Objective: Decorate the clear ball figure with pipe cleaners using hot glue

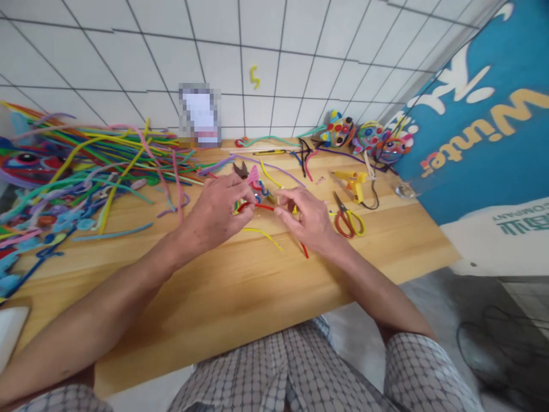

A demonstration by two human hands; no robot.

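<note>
A red pipe cleaner (265,207) stretches between my two hands above the wooden table. My left hand (222,206) pinches it at one end, thumb and fingers closed. My right hand (304,216) grips it from the other side with thumb and forefinger, and a red tail hangs below that palm. Just behind, partly hidden by my fingers, are a pink piece (253,174) and several small coloured bits. Pliers with dark jaws (241,169) lie beyond my left hand. A yellow pipe cleaner (266,236) lies on the table between my hands.
Scissors (349,223) and a yellow glue gun (352,184) lie right of my hands. A heap of pipe cleaners (124,151) covers the left side. Decorated balls (338,130) stand at the back right. A blurred phone (201,114) leans on the tiled wall.
</note>
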